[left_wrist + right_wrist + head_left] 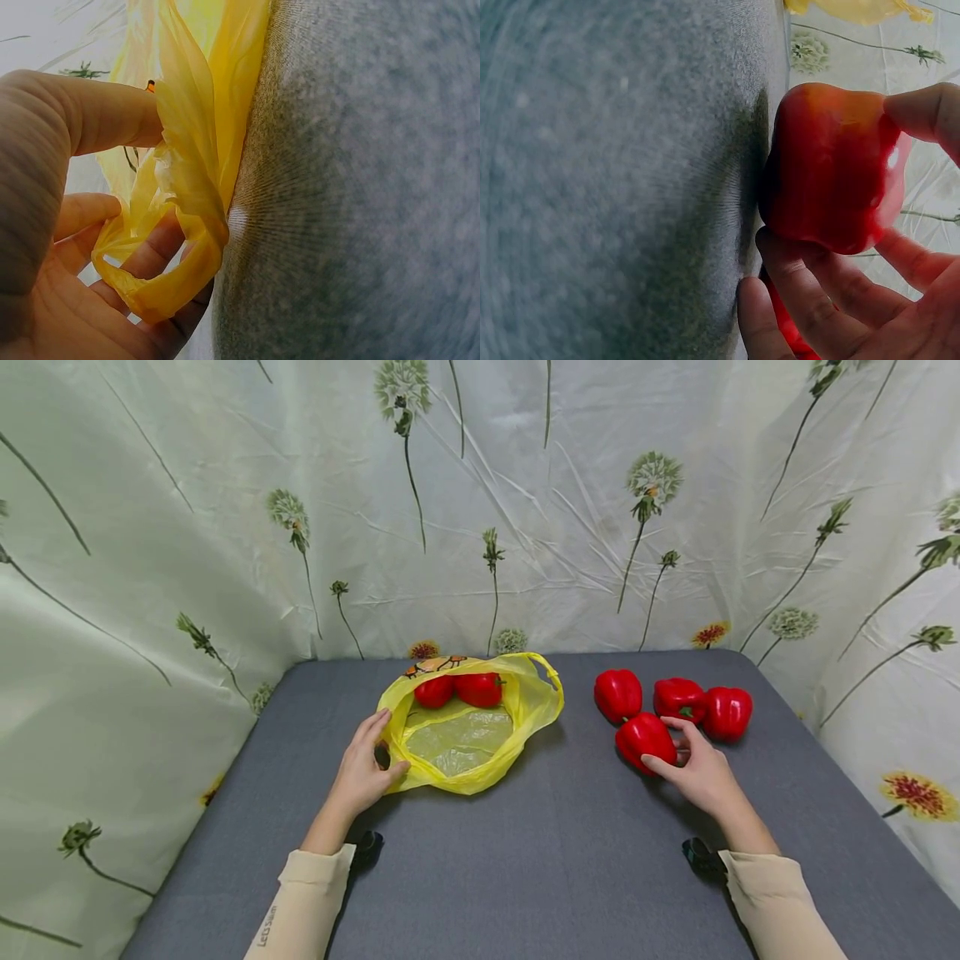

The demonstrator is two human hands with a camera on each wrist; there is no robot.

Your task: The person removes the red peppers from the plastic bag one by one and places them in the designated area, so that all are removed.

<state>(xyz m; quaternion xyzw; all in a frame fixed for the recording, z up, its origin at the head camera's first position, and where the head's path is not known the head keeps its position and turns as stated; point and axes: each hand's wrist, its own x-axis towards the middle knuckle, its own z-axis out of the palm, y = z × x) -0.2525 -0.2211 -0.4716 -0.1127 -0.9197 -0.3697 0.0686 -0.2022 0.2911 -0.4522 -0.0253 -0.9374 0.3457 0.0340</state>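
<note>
A yellow plastic bag [491, 772] lies with its mouth open toward me, and two red bell peppers [480, 690] sit inside at its back. My left hand [363, 772] holds the bag's left rim. In the left wrist view, the thumb [112, 112] lies against the bunched yellow film [184, 142], and fingers curve behind its handle loop. On the right, my right hand [699, 768] grips a red bell pepper [643, 742] between thumb and fingers. This pepper touches or nearly touches the table, as the right wrist view shows its side [832, 165] close to the cloth.
Three more red peppers lie just behind the gripped one: one at left [618, 695], one in the middle [678, 700] and one at right [727, 713]. The grey cloth-covered table [525, 877] ends at a floral curtain [555, 527] behind and at both sides.
</note>
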